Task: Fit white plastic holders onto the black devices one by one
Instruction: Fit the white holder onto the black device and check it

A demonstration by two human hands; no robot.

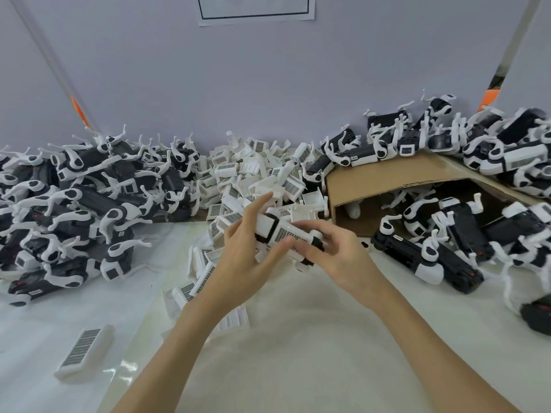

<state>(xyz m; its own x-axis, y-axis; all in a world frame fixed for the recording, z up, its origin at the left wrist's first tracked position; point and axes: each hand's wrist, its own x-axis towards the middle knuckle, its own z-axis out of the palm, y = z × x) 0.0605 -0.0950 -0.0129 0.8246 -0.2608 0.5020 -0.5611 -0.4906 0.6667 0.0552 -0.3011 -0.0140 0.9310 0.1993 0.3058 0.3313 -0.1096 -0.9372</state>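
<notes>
**White holder on black device, both hands on it, mid-counter**

White ribbed plastic holder [278,231] sits over a black device body [317,242], the pair held up just above the counter [298,338] near its middle, w/ the back-edge pile right behind. Left hand [247,257] holds it from the left side: thumb laid across the holder's grille face, index finger stretched straight up past the top, other fingers behind, can't tell how they lie. Right hand [337,257] pinches the right end, fingertips curled on the holder's upper edge and round the black end of the device.

Loose heap of white plastic holders [253,171] runs along the back edge at centre, spilling fwd toward the left forearm. One lone white holder w/ grille face [85,353] lies flat near the front-left corner, well apart from the rest. Big pile of black devices w/ white arms and caps [68,198] fills the left side. Brown cardboard box [387,186], tipped open, sits at back right w/ more black-and-white devices [441,245] in and in front of it, others stacked on top. Pale wall [268,70] behind; white paper sheet w/ dark frame [256,8] stuck on it at top.
</notes>
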